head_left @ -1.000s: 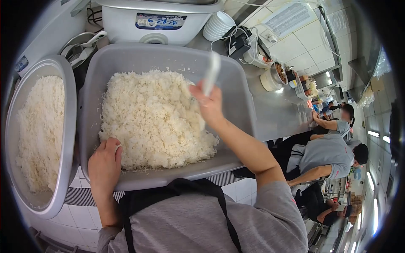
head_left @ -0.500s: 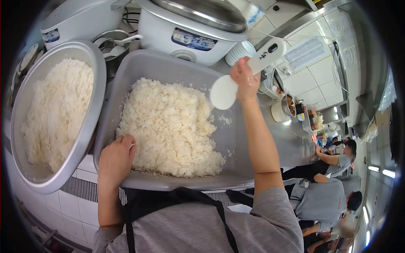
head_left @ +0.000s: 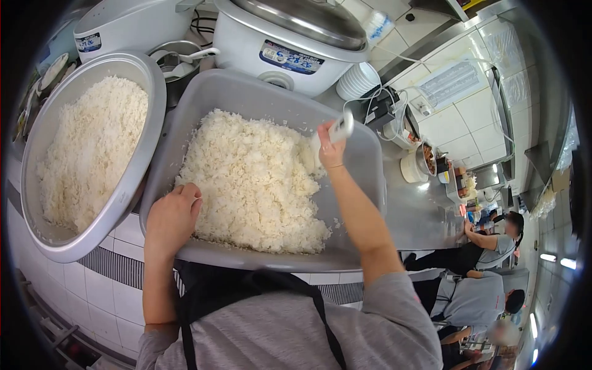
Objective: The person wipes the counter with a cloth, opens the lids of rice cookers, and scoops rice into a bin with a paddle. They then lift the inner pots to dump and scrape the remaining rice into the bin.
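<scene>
White rice (head_left: 253, 185) lies in a broad, clumpy mound in the middle of the grey tub (head_left: 206, 92). It looks soft and slightly sticky, and would probably crush under hard pressing yet shed loose grains from a scoop. So much of it is likely heavy together; small lifts from beneath should be easier. At two o'clock on the mound, the right hand (head_left: 332, 154) is closed around the white paddle (head_left: 341, 127), whose blurred blade is against the rice. Its smooth handle may be slippery if damp, so a full grip midway along it seems best. At eight o'clock, the left hand (head_left: 174, 216) has its fingers bent beside the rice; whether they pinch anything, I cannot tell. The tub itself looks stiff and would be best taken by opposite rims.

Further out, a metal pot (head_left: 157, 80) of rice sits at nine o'clock, a rice cooker (head_left: 240, 46) at twelve, and stacked white bowls (head_left: 359, 80) between one and two. Two people (head_left: 472, 296) (head_left: 496, 242) are well apart, towards four o'clock.
</scene>
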Tool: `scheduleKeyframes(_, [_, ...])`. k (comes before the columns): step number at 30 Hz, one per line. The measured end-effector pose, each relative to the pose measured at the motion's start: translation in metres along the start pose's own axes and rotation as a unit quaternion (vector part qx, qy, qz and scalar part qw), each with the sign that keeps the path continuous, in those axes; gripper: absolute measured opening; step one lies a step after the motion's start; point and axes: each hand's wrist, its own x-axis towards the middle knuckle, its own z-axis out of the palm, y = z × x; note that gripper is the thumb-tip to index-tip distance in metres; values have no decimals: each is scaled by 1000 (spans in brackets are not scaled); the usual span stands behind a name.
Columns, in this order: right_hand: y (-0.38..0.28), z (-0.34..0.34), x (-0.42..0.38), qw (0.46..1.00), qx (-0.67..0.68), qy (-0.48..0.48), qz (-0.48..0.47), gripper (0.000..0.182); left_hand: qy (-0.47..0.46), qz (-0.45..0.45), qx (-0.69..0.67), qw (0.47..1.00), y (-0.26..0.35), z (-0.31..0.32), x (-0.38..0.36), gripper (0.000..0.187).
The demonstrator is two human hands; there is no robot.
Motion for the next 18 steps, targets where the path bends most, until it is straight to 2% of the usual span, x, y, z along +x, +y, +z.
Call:
scheduleKeyframes(1, [3, 2, 8, 1000, 4, -2, -6, 17, 3, -5, 1, 1000, 1, -1, 1, 11])
scheduleKeyframes(3, [-4, 3, 13, 976, 120, -73, 168, 13, 2, 1, 15, 1000, -2, 0, 1, 10])
scheduleKeyframes(4, [-11, -5, 22, 975, 119, -73, 170, 13, 5, 6, 20, 1000, -2, 2, 3, 10])
scheduleKeyframes(6, [-47, -31, 53, 922, 228, -132, 284, 12, 3, 0, 11, 1000, -1, 2, 4, 10])
scheduleKeyframes(7, [-44, -45, 49, 884, 280, -175, 330, 11, 5, -4, 6, 1000, -1, 1, 4, 10])
scheduleKeyframes(8, [-41, -36, 29, 881, 282, -180, 334, 11, 4, -11, 5, 1000, -3, 0, 4, 10])
scheduleKeyframes(10, [-31, -22, -23, 970, 101, -131, 177, 14, 6, -2, 8, 1000, -1, 0, 4, 10])
scheduleKeyframes(11, [-18, -23, -21, 936, 264, -114, 205, 12, 8, 0, 5, 1000, 2, 1, 4, 10])
scheduleKeyframes(14, [-23, -12, 6, 950, 232, -69, 198, 11, 4, -8, 18, 1000, 2, -2, 4, 10])
scheduleKeyframes(15, [-42, -16, 28, 913, 336, -87, 215, 8, 3, -8, 12, 1000, 1, -1, 5, 10])
scheduleKeyframes(16, [-53, -13, 37, 911, 339, -93, 215, 8, -2, -10, 4, 1000, 0, 0, 4, 10])
scheduleKeyframes(18, [-66, -7, 41, 848, 475, -114, 205, 8, 7, -14, 0, 1000, -1, 2, 4, 10])
